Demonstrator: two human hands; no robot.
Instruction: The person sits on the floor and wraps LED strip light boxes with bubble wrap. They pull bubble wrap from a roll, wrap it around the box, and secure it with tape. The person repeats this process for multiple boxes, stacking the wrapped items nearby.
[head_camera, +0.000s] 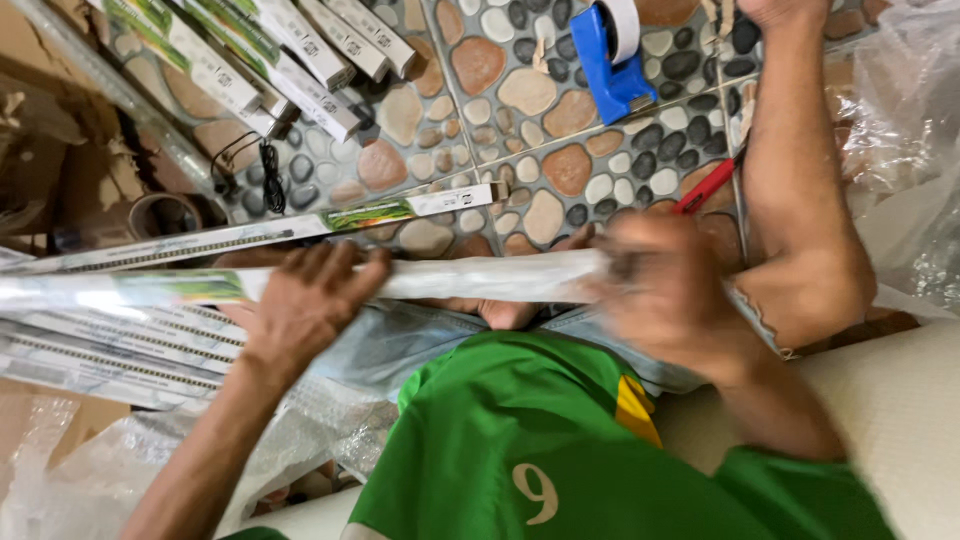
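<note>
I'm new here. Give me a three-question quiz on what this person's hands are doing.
1. True or false: both hands grip one long white-wrapped tube.
2. Which hand is blurred: the left hand or the right hand?
3. What blue thing lies on the pebble-patterned tile floor, at the top?

Key: 1 true. 2 the right hand. 3 a blue tape dispenser with a white roll.

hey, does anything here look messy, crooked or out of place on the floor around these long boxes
Somewhat. The long boxes lie fanned at differing angles rather than stacked, and crumpled clear plastic wrap is strewn around. Both hands, left and right, grip one long wrapped tube. No damage shows.
</note>
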